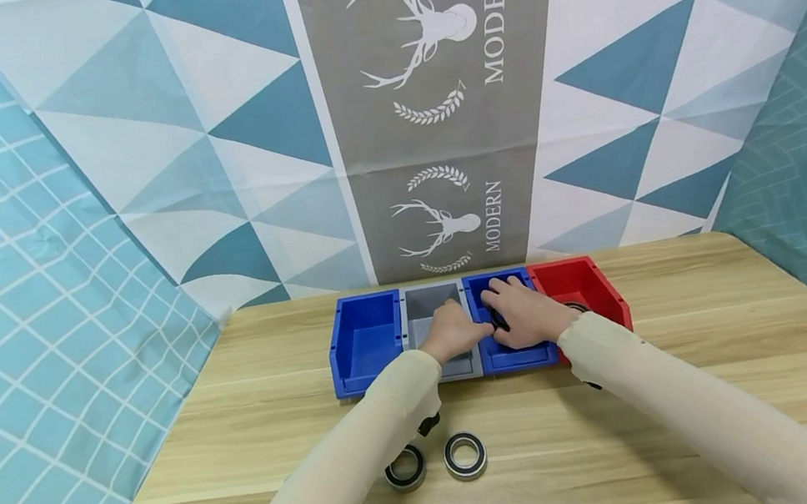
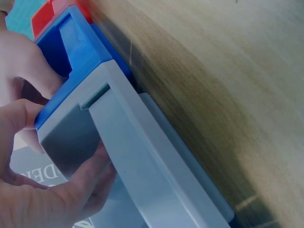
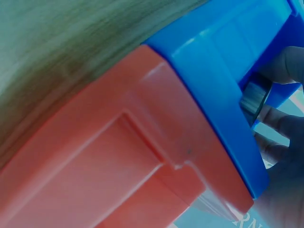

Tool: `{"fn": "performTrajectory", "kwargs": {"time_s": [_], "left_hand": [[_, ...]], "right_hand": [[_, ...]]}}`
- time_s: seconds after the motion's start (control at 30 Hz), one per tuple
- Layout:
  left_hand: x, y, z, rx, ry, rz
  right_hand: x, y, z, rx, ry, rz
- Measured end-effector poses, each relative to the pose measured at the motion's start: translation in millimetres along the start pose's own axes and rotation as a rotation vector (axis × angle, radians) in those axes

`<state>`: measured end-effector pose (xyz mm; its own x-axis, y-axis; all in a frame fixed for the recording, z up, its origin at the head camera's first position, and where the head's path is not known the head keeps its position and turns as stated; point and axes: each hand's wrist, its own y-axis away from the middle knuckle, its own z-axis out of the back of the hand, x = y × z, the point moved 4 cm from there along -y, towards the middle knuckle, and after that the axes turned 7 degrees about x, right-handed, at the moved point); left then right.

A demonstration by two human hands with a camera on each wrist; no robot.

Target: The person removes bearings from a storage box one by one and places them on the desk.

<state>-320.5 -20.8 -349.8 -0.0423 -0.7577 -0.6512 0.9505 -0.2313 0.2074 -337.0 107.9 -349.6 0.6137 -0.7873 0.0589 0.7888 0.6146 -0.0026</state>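
Observation:
My right hand reaches into the right-hand blue bin, its thumb and fingers gripping a ring bearing with a dark face and metal rim. The left hand is over the grey bin. In the left wrist view its fingers extend inside the grey bin, while the thumb lies by the rim of the blue bin, close to the right hand. I see nothing held in the left hand. Part of the bearing is hidden by the right fingers.
A red bin stands at the row's right end, a dark ring partly visible in it. Another blue bin is at the left end. Two bearings, one left and one right, lie on the wooden table between the forearms.

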Motion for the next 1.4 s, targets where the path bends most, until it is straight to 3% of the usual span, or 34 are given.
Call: {"fn": "performTrajectory", "kwargs": {"time_s": [0.37, 1.4], "left_hand": [[1.0, -0.9, -0.3, -0.012, 0.004, 0.002], [3.5, -4.5, -2.1, -0.017, 0.015, -0.016]], "right_hand": [[2, 7.6, 7, 0.005, -0.001, -0.009], [22, 43.5, 25, -0.09, 0.062, 0.049]]}}
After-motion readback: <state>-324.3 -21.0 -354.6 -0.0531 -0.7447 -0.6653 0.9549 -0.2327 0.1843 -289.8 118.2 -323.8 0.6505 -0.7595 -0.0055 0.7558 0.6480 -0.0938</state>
